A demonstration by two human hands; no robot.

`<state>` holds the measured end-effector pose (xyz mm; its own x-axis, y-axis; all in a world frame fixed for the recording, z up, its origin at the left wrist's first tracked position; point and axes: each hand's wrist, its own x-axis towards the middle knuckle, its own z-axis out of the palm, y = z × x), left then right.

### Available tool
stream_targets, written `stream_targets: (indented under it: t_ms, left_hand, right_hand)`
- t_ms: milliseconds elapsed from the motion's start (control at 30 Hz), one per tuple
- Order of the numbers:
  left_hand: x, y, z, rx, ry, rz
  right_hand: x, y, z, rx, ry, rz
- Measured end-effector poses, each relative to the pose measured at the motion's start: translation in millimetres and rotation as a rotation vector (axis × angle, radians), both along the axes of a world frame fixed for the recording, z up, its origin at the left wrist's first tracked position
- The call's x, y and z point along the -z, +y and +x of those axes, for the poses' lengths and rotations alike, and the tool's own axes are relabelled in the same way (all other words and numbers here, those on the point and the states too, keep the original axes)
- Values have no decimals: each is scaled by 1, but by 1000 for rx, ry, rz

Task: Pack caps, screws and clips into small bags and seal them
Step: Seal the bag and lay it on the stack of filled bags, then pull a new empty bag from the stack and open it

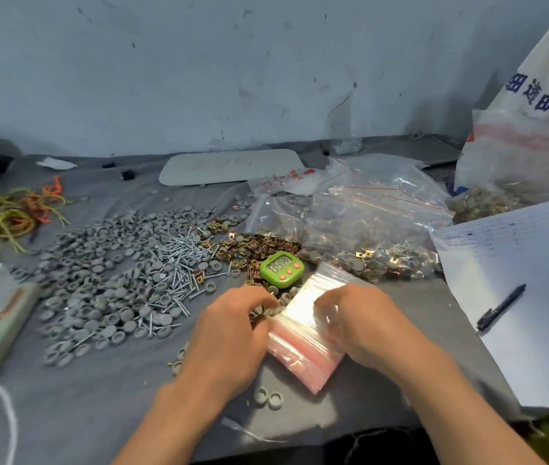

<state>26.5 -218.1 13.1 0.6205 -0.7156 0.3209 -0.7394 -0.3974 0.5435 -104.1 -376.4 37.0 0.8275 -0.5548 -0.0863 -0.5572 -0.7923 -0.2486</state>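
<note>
You have grey caps (98,280) left of centre, silver screws (179,263) and brassy clips (259,245) at centre. Your timer (282,267) is bright green with pink buttons. The clear bags (303,347) at lower centre carry pink stripes; the cloth (98,397) is dark grey; the pen (501,308) is black.

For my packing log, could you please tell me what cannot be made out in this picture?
Head view:
Left hand: its fingers curl under, hiding whatever they hold.
Right hand: blurred over the stack of bags; grip unclear.
Green timer: digits blurred.
Paper sheet: writing too small.
Printed sack: cut off by the right edge.
</note>
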Motion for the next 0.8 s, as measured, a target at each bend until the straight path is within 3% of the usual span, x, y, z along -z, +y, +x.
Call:
stream_targets:
  t_ms: [333, 500, 800]
  left_hand:
    - [0, -8, 3, 20, -33, -4]
    - [5, -15, -12, 100, 54, -8]
    - [10, -22, -22, 76, 74, 80]
  right_hand:
    - [2, 6, 3, 80, -55, -18]
    - [3, 14, 3, 60, -27, -8]
    - [-1, 5, 1, 298, -308, 160]
